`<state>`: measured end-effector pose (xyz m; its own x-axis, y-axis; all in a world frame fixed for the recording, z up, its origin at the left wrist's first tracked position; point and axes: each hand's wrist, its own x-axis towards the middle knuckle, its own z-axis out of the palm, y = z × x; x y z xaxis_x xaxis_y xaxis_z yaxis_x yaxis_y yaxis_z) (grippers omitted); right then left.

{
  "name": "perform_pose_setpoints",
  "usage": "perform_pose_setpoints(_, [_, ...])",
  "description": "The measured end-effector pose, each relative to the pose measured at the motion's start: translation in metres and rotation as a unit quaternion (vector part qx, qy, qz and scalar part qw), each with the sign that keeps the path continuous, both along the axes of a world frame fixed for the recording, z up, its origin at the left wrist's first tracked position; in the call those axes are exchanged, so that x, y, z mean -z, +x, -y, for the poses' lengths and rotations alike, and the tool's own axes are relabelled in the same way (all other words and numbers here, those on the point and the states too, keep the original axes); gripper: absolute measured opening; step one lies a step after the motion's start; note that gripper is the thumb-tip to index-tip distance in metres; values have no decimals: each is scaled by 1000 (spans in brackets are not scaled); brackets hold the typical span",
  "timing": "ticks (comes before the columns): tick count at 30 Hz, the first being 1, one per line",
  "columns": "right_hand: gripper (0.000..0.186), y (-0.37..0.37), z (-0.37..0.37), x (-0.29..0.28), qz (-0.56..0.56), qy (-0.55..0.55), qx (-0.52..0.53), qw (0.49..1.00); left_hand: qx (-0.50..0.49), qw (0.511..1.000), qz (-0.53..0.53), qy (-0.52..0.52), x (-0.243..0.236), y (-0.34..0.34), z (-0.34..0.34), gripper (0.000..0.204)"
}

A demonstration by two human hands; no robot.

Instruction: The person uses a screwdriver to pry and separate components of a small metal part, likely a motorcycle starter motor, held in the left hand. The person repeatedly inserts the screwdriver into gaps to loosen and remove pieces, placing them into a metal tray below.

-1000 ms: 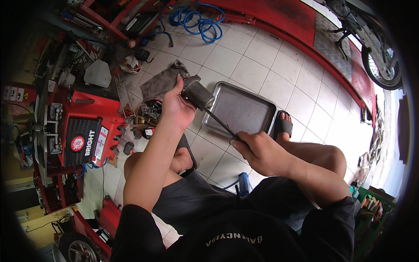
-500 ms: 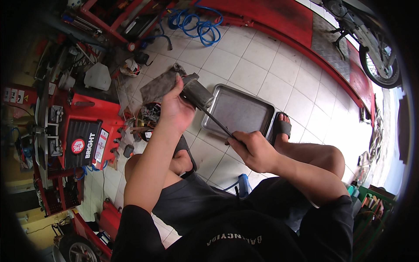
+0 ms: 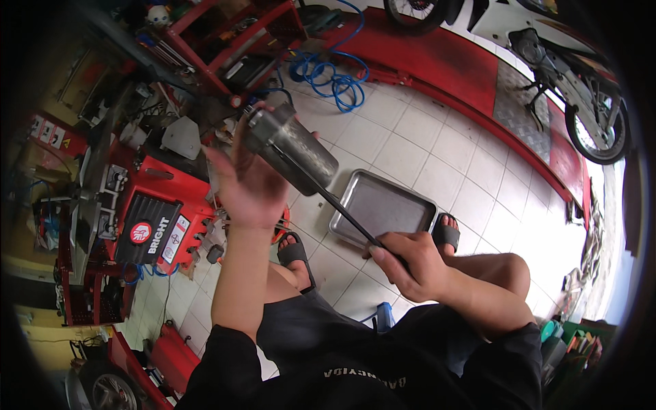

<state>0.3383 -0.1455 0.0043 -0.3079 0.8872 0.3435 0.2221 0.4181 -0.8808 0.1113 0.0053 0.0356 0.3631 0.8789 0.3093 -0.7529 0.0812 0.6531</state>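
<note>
A dark grey metal cylinder [image 3: 304,154], with a fitting at its far end, is held tilted in front of me. My left hand [image 3: 256,181] bears it, the palm turned up and the thumb stretched away to the left. The other fingers pass behind the cylinder, mostly hidden and blurred, with tips showing near its far end. From the near end of the cylinder a thin black rod [image 3: 352,222] slants down to the right. My right hand [image 3: 413,265] is closed round the rod's lower end. I cannot tell whether rod and cylinder are one piece.
A grey metal tray [image 3: 383,205] lies on the tiled floor between my feet. On the left stands a red and black machine [image 3: 157,219]. Coiled blue hose [image 3: 328,78] lies farther off, by a red lift platform [image 3: 437,58]. A motorcycle [image 3: 547,61] is at the far right.
The cylinder has come up closer to me and turned somewhat. My left thumb has moved off it and spread to the left. The right hand still grips the rod.
</note>
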Motion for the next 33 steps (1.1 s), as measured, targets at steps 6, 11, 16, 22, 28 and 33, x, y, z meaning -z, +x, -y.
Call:
perform_pose_setpoints(6, [37, -8, -2, 14, -16, -174, -65, 982, 75, 981, 109, -140, 48, 0, -7, 65])
perform_pose_setpoints(11, [45, -14, -7, 44, -199, -440, -116, 868, -18, 959, -9, -283, 88, 5, -8, 55])
perform_pose_setpoints(16, [43, -18, -12, 52, -340, -541, -188, 746, -34, 945, -32, -325, 95, 12, -7, 51])
perform_pose_setpoints(22, [28, -16, -27, 52, -71, -378, -94, 918, -67, 932, -27, -356, 98, 13, -13, 49])
perform_pose_setpoints(28, [19, -36, -24, 42, 312, -135, 133, 931, -160, 918, -55, -358, 101, 13, -19, 44])
perform_pose_setpoints(33, [27, -29, -25, 63, 100, -289, 13, 952, -125, 903, -102, -399, 123, 20, -24, 38])
